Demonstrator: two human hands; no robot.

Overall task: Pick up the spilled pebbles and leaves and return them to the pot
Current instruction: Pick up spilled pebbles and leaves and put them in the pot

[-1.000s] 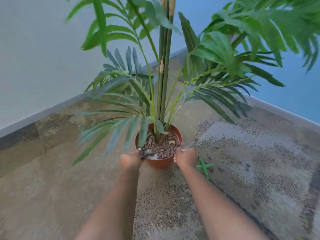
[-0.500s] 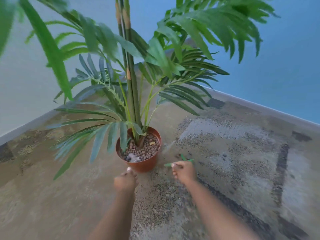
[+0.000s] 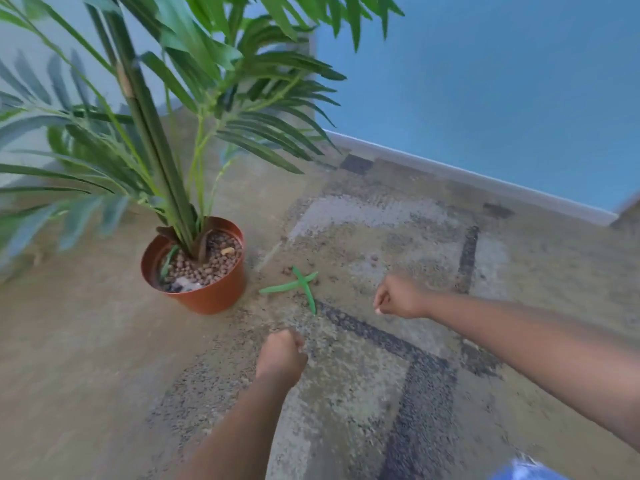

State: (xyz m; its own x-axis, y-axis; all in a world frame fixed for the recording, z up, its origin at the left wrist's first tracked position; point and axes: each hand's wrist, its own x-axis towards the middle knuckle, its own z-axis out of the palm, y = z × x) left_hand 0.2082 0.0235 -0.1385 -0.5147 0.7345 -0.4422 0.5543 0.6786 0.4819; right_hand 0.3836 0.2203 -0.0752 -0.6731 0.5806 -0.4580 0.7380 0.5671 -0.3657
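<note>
Both forearms reach out over the carpet (image 3: 346, 393), bare to the elbow. The left hand (image 3: 282, 355) is curled into a loose fist, knuckles up, hovering near the middle, a little short of the pot (image 3: 207, 289). Whether anything sits inside that fist, I cannot tell. The right hand (image 3: 398, 297) is out to the right, also clenched, thumb side turned toward the leaves (image 3: 294, 285) (a pale fingernail shows at its lower edge); nothing visible in its grip either. The two green leaves lie crossed on the carpet, between the pot and the right hand, touched by neither hand. The pot stands upright on the left, filled with brown pebbles (image 3: 207, 265), the plant (image 3: 156, 150) rising from it. A few small brown specks dot the carpet just beyond the leaves, too blurred to name.
</note>
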